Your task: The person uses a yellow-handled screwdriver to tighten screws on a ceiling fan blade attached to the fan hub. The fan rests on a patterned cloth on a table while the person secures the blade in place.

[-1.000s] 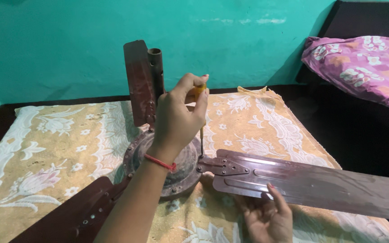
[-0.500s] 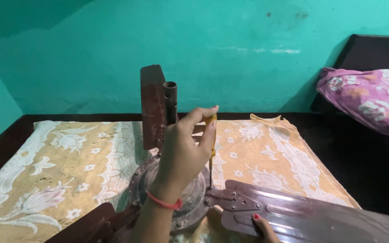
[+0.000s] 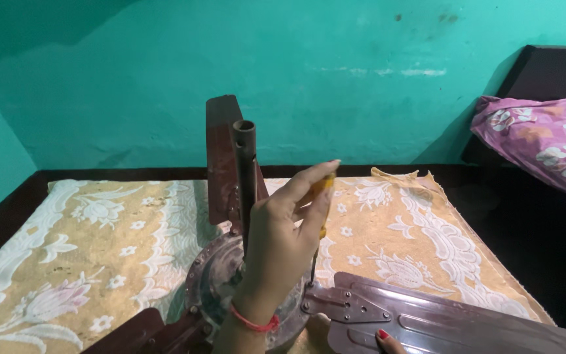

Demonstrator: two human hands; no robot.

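While the brown fan motor (image 3: 221, 278) sits on the floral cloth (image 3: 93, 242), left hand (image 3: 280, 246) fingers clamp the yellow-handled screwdriver (image 3: 319, 216) upright on the blade bracket (image 3: 345, 305), with the right hand (image 3: 388, 341) mostly hidden, grip indeterminate.

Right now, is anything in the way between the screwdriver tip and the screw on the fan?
Nothing visible. The left hand holds the yellow-handled screwdriver upright, its tip down on the blade bracket beside the fan motor. The screw itself is too small to tell.
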